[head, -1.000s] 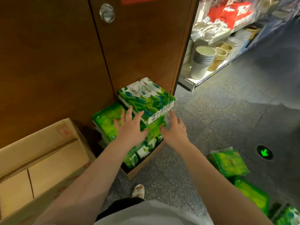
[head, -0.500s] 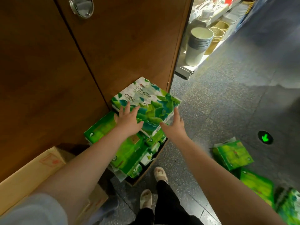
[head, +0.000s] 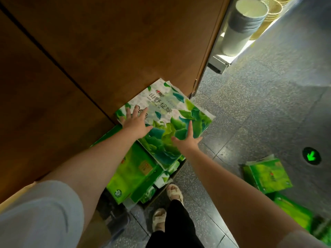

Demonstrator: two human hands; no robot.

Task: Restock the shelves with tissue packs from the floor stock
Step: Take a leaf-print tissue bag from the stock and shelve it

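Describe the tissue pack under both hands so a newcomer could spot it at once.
Find the brown wooden cabinet; at its foot a cardboard box of green packs stands on the grey floor. The tissue pack lies on top of that pile, with the left hand and right hand on it. Unlike the plain bright green packs beneath, it is white with painted leaves and large black characters.

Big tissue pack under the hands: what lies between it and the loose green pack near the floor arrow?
Head view: only bare grey floor lies between the big tissue pack and the loose green pack.

Tissue pack atop stacked packs, against cabinet.
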